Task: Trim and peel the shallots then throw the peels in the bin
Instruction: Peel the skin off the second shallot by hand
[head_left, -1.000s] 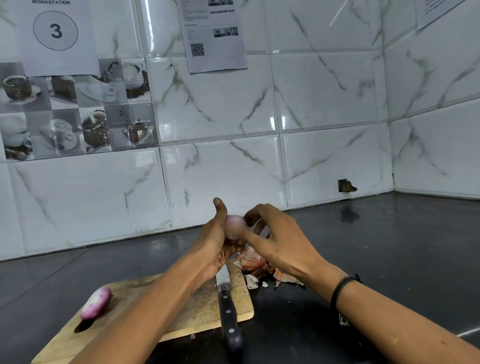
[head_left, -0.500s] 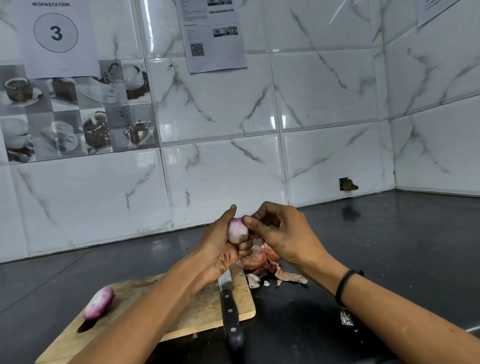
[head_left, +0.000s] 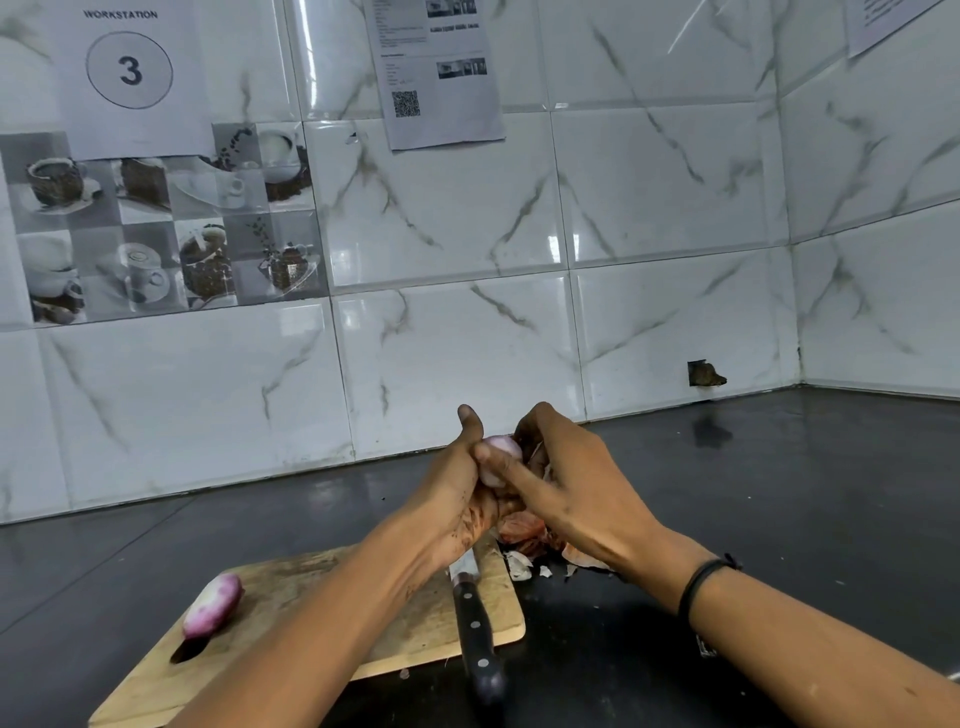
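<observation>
Both hands meet above the far right end of the wooden cutting board (head_left: 291, 597). My left hand (head_left: 457, 493) cups a pale pink shallot (head_left: 500, 451) from the left, thumb pointing up. My right hand (head_left: 566, 483) wraps the shallot from the right, its thumb laid across the front of it. A second peeled shallot (head_left: 213, 605) lies on the board's left end. A pile of reddish peels (head_left: 524, 532) sits on the counter just under the hands, partly hidden by them. No bin is in view.
A black-handled knife (head_left: 475, 631) lies along the board's right edge, handle towards me and overhanging the board. The dark counter (head_left: 779, 493) runs right to a tiled corner. The marble-tile wall (head_left: 467, 234) stands close behind the hands.
My right thumb has slid leftwards across the front of the shallot, and my left thumb has lifted upright. The hands stay at the same spot over the board's end.
</observation>
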